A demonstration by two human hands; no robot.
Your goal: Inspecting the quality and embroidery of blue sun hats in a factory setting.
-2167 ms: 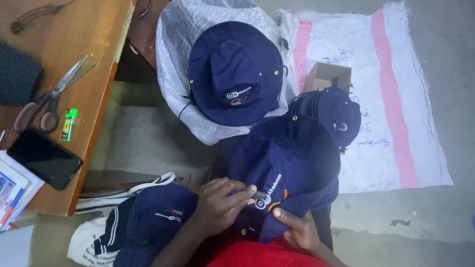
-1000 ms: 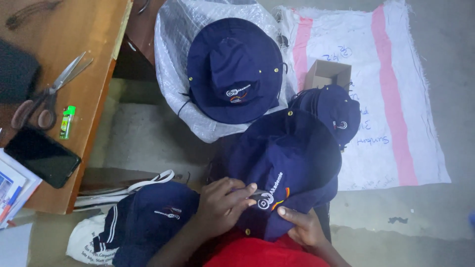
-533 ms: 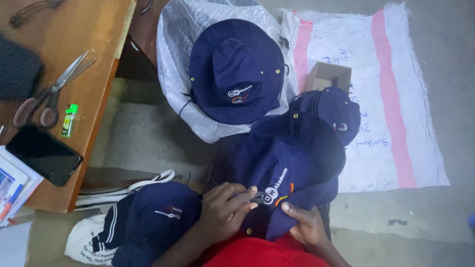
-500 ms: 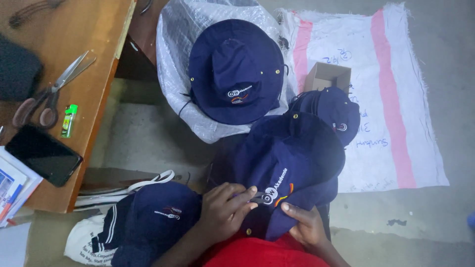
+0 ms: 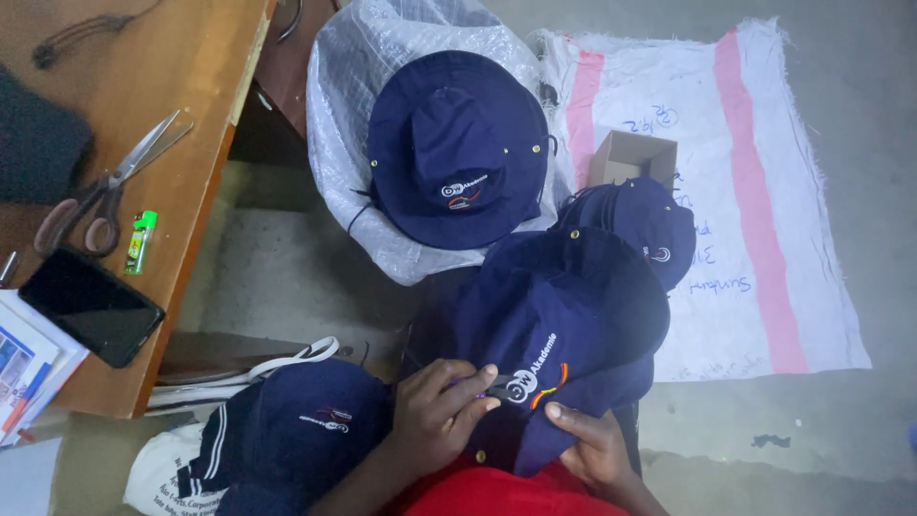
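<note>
Seen from the head camera, a person seated over a lap of navy headwear works at the front of a navy hat (image 5: pixel 564 325), which lies crown-up across the knees just below a second hat (image 5: pixel 642 222) of the same colour. The left hand (image 5: pixel 441 411) is curled, fingertips pressed together on something small and dark at the hat's embroidered emblem (what it pinches is too small to tell), while the right hand (image 5: pixel 587 447) lies flat under the brim edge, thumb on top, steadying the cloth. The step in hand appears to be close work on the emblem or the seam beside it; any next move would call for the right hand to keep the brim taut and for small, fine motion from the left. Room is tight near the body: a pile of navy garments (image 5: pixel 306 425) crowds the left elbow, and the wooden table (image 5: pixel 205 124), carrying scissors (image 5: pixel 105 191), a green lighter (image 5: pixel 139 241) and a dark phone (image 5: pixel 91 306), ends at an edge close on that side. Ahead, another navy hat (image 5: pixel 457 148) rests on a clear plastic bag (image 5: pixel 358 86), with a small cardboard box (image 5: pixel 632 158) on a white-and-pink woven sack (image 5: pixel 764 191); bare floor opens to the right.
</note>
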